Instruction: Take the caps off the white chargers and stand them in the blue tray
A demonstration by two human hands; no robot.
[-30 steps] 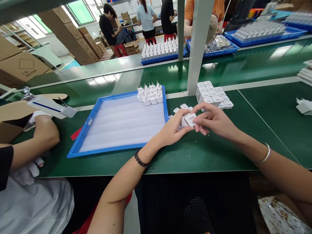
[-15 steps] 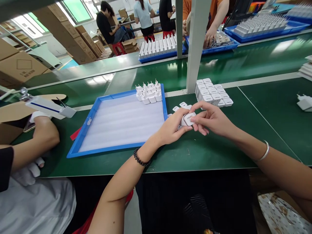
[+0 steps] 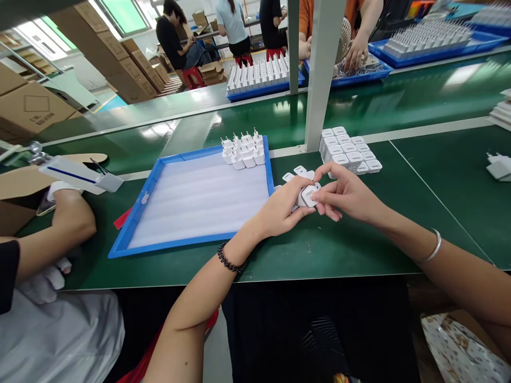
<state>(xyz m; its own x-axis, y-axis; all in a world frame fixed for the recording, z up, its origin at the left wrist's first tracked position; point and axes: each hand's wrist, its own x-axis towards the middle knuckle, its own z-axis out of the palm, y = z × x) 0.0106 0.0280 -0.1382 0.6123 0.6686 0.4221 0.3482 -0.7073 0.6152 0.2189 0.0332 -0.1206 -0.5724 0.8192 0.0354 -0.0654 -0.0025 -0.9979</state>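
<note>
My left hand (image 3: 285, 206) is closed around a white plug charger (image 3: 302, 199), whose prongs are hidden. At its face, a white cover plate (image 3: 308, 194) with small print is pinched by the thumb and fingers of my right hand (image 3: 346, 196). The plate looks slightly out of line with the charger. Just behind my hands lie several loose white cover plates (image 3: 300, 170), partly hidden by my fingers. Beyond them stand stacked cover plates (image 3: 348, 151). To the left, a blue tray (image 3: 175, 247) holds a cluster of white plug chargers (image 3: 244, 151) at its far right corner.
A grey post (image 3: 320, 80) rises from the green bench (image 3: 303, 260) beyond my hands. Close on my left is a co-worker's arm (image 3: 59, 229), beside a white holder (image 3: 80, 175). Another person's hand (image 3: 356, 52) works over a blue tray across the bench. One charger (image 3: 500, 167) lies far right.
My right thumb has shifted slightly over the cover plate, hiding more of its print. My left hand keeps its hold. Across the bench, the other person's hand has moved right.
</note>
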